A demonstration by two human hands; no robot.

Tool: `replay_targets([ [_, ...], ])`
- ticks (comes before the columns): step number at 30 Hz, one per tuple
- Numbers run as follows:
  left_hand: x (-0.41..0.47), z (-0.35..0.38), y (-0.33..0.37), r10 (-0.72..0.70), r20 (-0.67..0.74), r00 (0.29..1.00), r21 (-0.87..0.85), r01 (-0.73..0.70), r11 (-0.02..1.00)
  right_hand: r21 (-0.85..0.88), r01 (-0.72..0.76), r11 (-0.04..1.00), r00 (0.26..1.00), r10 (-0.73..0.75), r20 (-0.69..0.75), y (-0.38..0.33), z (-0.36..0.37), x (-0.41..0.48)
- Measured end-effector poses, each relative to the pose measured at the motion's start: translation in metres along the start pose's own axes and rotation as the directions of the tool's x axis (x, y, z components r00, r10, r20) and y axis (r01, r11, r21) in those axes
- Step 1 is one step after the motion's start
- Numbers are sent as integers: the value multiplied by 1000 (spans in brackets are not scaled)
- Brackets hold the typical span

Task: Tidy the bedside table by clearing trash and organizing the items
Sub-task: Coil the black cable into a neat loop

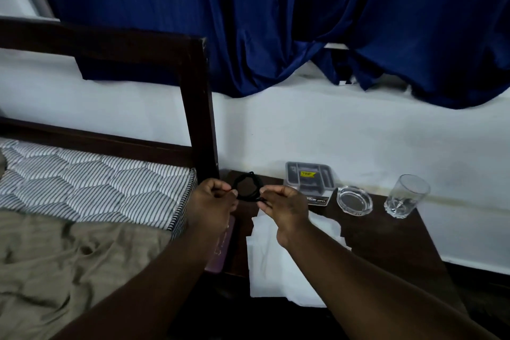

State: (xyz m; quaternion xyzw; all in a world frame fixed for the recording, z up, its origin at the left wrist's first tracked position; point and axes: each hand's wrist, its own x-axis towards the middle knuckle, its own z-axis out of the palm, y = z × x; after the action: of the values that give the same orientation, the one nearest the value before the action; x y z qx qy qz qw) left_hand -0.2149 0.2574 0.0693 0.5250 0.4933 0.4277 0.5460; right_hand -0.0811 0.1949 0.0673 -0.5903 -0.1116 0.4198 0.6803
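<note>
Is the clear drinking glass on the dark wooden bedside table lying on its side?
No, the clear drinking glass stands upright near the back right of the dark wooden bedside table, beside the round glass ashtray.

Two bare forearms enter from the lower edge of the view, one from the lower left and one from the lower right, each ending in a bare hand. No sleeve shows on either arm up to the frame's edge. The left hand and right hand wear no glove, ring, watch or bracelet that can be made out in the dim light.
</note>
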Motion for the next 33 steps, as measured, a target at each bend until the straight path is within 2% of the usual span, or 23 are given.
replay_targets([
  [10,77,11,-62,-40,-12,999,230,42,972,-69,-39,997,998,42,41,39,18,83],
  [17,117,27,-92,-41,-23,999,362,47,931,-156,-52,986,999,53,1,64,22,125],
  [26,137,37,-111,-43,-80,996,354,69,933,-264,-24,964,1000,28,11,76,25,151],
  [33,139,37,-120,-54,-97,994,335,84,939,-434,85,897,996,-81,28,83,28,156],
])
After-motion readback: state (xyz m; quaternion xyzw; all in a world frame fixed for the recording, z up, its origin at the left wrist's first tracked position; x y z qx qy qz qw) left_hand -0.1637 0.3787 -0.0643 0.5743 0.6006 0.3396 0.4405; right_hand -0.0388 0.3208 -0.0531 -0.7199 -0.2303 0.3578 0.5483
